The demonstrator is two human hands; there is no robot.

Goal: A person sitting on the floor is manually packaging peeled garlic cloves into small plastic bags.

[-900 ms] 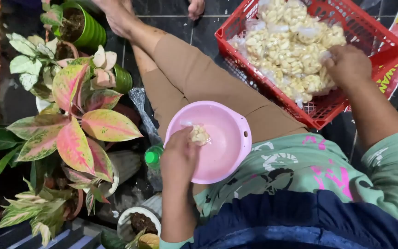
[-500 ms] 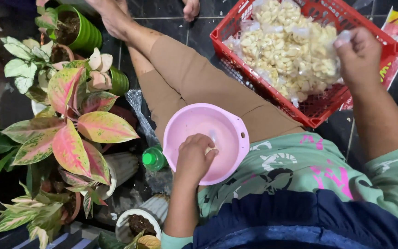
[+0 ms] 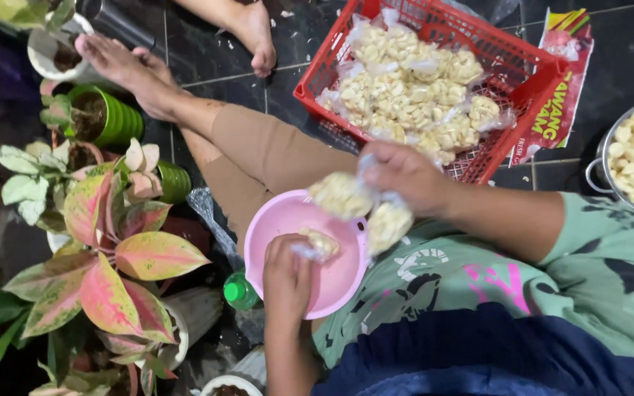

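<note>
Dark tiled floor [image 3: 625, 66], potted plants [image 3: 111, 242] at one side

My right hand [image 3: 405, 176] left the red basket [image 3: 544, 81] and came over to the pink bowl [image 3: 280, 220] on my lap, carrying two small bags of garlic [image 3: 365, 205] above its rim. My left hand [image 3: 286, 282] lifted a little bag [image 3: 317, 243] up inside the bowl. My head turned, which brought a metal pot [image 3: 599, 172] of peeled cloves into sight.
</note>
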